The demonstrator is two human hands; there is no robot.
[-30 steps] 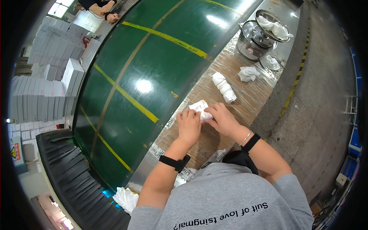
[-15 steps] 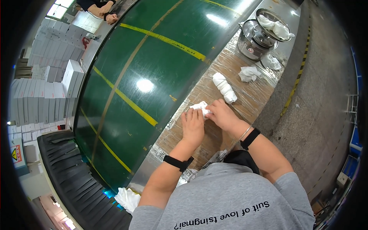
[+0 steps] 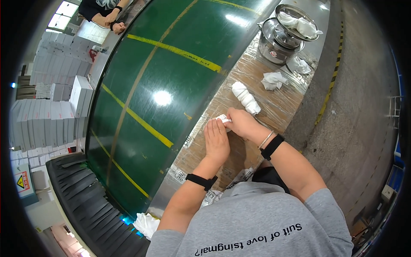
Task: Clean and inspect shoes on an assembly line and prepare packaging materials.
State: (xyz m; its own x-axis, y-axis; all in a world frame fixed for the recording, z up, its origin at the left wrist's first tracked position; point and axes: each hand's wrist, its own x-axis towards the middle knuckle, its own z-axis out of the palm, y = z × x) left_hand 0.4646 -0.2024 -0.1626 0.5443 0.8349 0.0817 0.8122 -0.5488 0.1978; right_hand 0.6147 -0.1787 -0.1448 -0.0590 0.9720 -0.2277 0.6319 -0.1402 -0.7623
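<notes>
A small white cloth (image 3: 222, 118) lies bunched between my hands over the cardboard-covered bench, mostly hidden by fingers. My left hand (image 3: 217, 139) has its fingers together, closed on the cloth's near side. From the right, my right hand (image 3: 243, 123) pinches the cloth with thumb and fingers. Just beyond my right hand lies a rolled white cloth (image 3: 246, 98), apart from both hands. Farther off are a crumpled white cloth (image 3: 274, 80) and another crumpled one (image 3: 299, 65) beside a metal pot (image 3: 274, 48).
A round metal dish (image 3: 296, 35) holding white cloths rests on the pot. A green conveyor belt (image 3: 141, 128) with yellow lines runs along the left. White boxes (image 3: 45, 122) are stacked beyond it, and another person's hand (image 3: 118, 28) shows there. More white cloth (image 3: 146, 225) lies near my left elbow.
My right hand has drawn in toward my left, and its fingers have curled more over the cloth. Less of the cloth shows now. The whole view has shifted slightly.
</notes>
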